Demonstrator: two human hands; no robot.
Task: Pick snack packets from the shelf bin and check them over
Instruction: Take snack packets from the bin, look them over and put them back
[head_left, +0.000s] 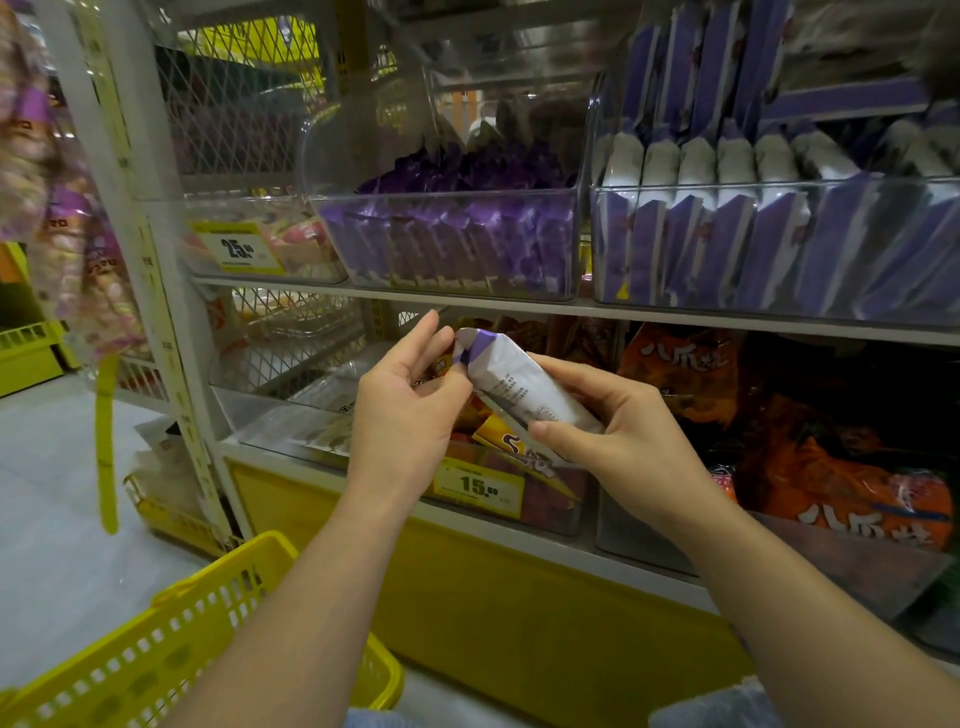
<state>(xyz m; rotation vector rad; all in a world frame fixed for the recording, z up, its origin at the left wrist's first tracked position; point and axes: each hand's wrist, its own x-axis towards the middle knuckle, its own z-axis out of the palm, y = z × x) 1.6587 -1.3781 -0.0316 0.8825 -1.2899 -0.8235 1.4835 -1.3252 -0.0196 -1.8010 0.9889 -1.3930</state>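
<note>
A white and purple snack packet (519, 384) lies tilted between both hands, in front of the lower shelf, its printed white back facing me. My right hand (618, 431) grips its lower end, thumb on top. My left hand (410, 410) touches the purple upper end with thumb and fingertips, the other fingers raised. Above to the right, a clear shelf bin (779, 296) holds several upright packets of the same kind (696, 228).
A middle clear bin (447, 244) holds purple packets. Orange snack bags (831, 467) fill the lower right shelf. Yellow price tags (480, 486) hang on bin fronts. A yellow basket (156, 660) sits at lower left by the shelf post (156, 291).
</note>
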